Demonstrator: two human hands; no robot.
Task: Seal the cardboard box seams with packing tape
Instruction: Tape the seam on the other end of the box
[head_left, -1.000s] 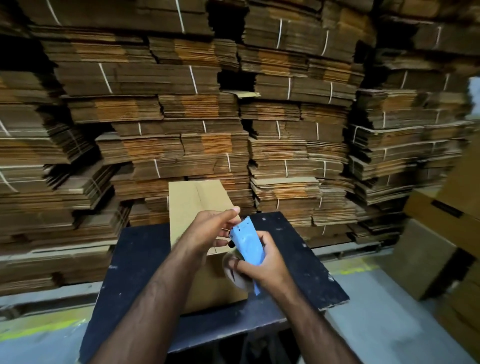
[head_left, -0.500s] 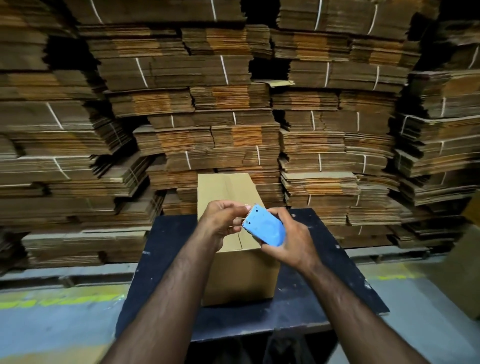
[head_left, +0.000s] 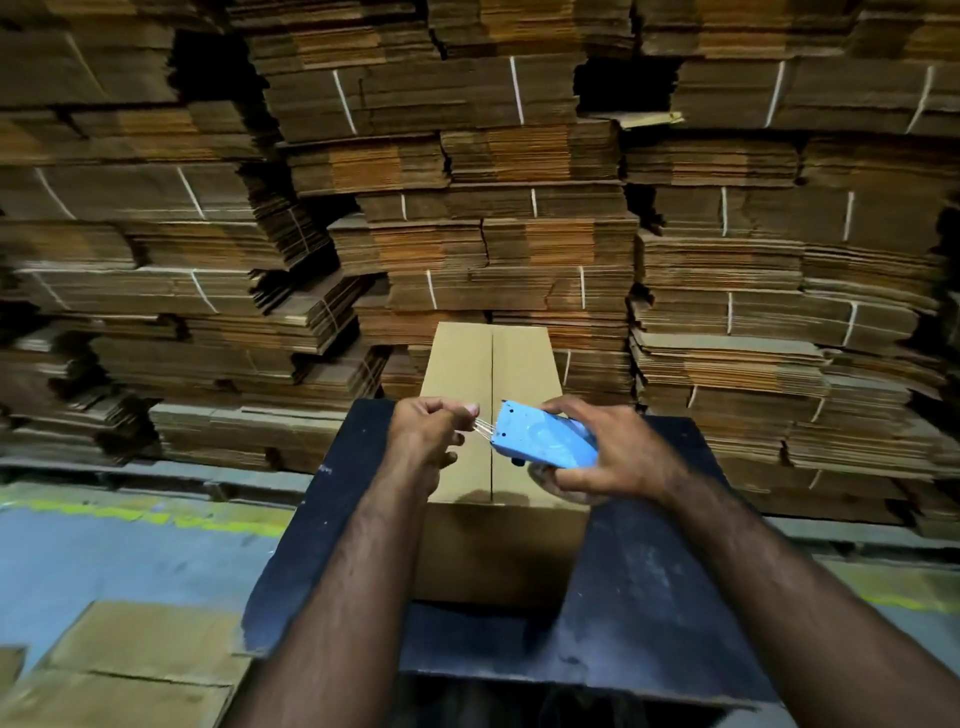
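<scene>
A closed cardboard box stands on a dark table, its top flaps meeting in a centre seam that runs away from me. Above the near part of the box my right hand grips a light blue tape dispenser, its toothed end pointing left. My left hand pinches the free end of clear tape just left of those teeth. A short stretch of tape spans the gap between hand and dispenser. The tape roll is mostly hidden under my right hand.
Tall stacks of strapped flat cardboard fill the whole background behind the table. Flat cardboard sheets lie on the floor at the lower left. A yellow line marks the grey floor on the left.
The view has swung so the box seam sits in the middle. My left hand has drawn a short length of tape out from the dispenser, which now lies flatter and points left.
</scene>
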